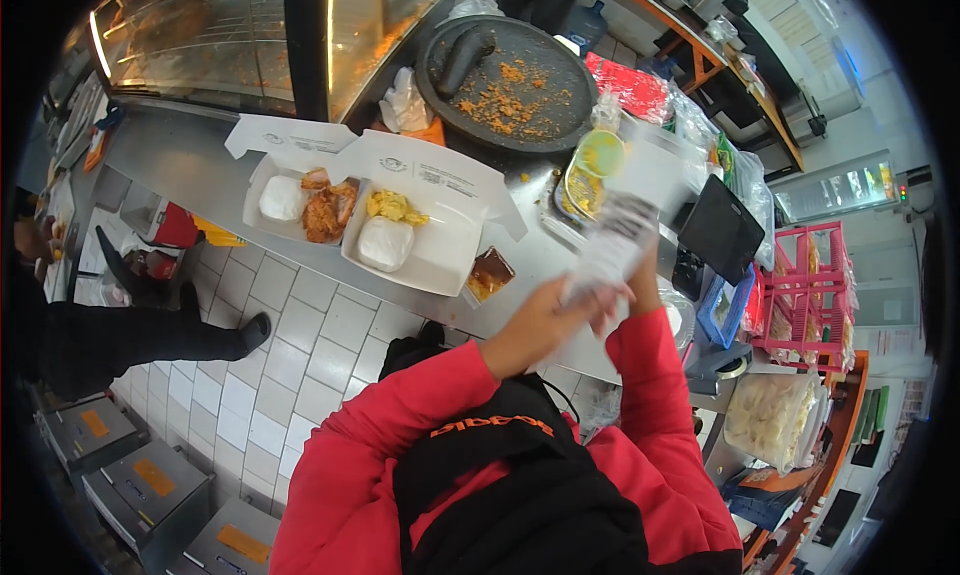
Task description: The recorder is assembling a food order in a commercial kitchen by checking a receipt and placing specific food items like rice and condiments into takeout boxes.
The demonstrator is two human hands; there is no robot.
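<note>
A white paper packet with dark print (pixel 618 243), smeared by motion, is held up in front of me. My left hand (pixel 545 320) has its fingers closed on the packet's lower end. Behind the packet, my right hand (pixel 645 275) grips its right side, with the fingers mostly hidden. To the left on the steel counter stand two open white cartons. One carton (pixel 258 173) contains wrapped white rice and fried chicken (pixel 325 215); the other carton (pixel 440 237) has wrapped rice (pixel 385 244) and a yellow crumbly food (pixel 393 207). A small sauce tub (pixel 491 274) sits beside them.
A wide stone mortar (pixel 540 90) with a pestle (pixel 466 61) and orange crumbs stands at the back, near a glass display case (pixel 215 45). A dark tablet (pixel 720 230) and pink racks (pixel 808 295) are on the right. Another person's leg (pixel 150 340) shows at left.
</note>
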